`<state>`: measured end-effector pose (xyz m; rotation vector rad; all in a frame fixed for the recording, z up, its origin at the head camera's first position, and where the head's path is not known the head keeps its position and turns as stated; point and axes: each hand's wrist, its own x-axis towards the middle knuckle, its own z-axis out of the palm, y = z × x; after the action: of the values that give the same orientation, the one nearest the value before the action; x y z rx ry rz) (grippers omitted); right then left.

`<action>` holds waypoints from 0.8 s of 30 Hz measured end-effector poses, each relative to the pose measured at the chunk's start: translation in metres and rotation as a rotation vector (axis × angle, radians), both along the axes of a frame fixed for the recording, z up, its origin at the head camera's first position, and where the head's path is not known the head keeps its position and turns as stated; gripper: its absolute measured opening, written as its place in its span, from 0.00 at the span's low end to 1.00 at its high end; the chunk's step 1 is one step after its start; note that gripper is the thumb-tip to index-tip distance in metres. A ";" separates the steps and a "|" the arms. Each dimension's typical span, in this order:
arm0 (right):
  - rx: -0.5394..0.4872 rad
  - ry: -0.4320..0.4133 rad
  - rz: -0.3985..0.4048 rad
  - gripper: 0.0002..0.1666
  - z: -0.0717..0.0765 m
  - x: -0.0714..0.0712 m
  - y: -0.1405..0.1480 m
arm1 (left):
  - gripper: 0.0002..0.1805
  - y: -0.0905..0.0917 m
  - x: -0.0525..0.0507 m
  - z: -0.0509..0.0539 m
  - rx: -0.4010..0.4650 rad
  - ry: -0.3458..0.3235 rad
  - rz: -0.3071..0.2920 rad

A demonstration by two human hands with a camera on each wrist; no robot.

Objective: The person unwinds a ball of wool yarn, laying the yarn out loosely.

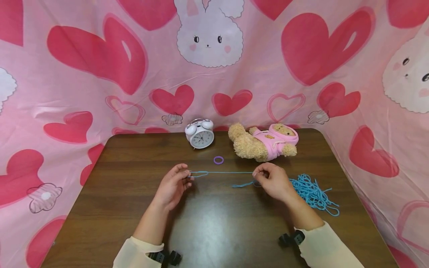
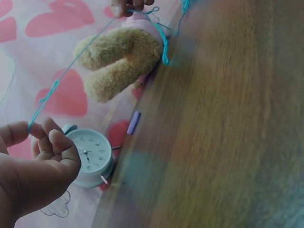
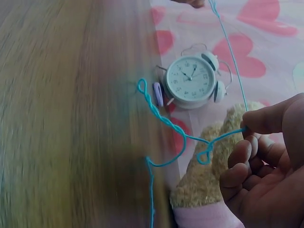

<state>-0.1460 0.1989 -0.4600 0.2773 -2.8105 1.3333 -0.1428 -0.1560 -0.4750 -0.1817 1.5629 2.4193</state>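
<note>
A blue string (image 1: 228, 172) runs taut between my two hands above the table. At its left end my left hand (image 1: 172, 188) pinches a looped, doubled part between thumb and forefinger; the left wrist view shows this loop (image 2: 50, 92) narrowing toward the fingertips. My right hand (image 1: 275, 182) pinches the string between thumb and forefinger, its other fingers curled. From the right hand a twisted length (image 3: 164, 116) with a small loop at its tip hangs down, and a single strand trails off from it. A loose heap of the same blue string (image 1: 313, 193) lies beside the right forearm.
On the brown table (image 1: 110, 208), a white twin-bell alarm clock (image 1: 201, 137) stands at the back. Right of it lies a teddy bear (image 1: 264, 143) in a pink hoodie. A purple ring (image 1: 218, 160) lies between them, nearer me. A pink heart-print cloth (image 1: 161, 74) hangs behind.
</note>
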 end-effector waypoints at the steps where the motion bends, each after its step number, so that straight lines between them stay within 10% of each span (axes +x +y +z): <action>1: 0.004 0.003 -0.009 0.02 0.000 0.000 0.002 | 0.08 -0.001 0.000 0.000 0.003 -0.003 -0.001; 24: 0.062 0.048 -0.127 0.03 -0.002 0.002 0.040 | 0.08 -0.011 0.005 -0.001 -0.035 0.104 -0.263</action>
<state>-0.1437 0.2394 -0.4621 0.1280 -2.7806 1.1999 -0.1375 -0.1666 -0.4761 0.1379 1.5625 2.2299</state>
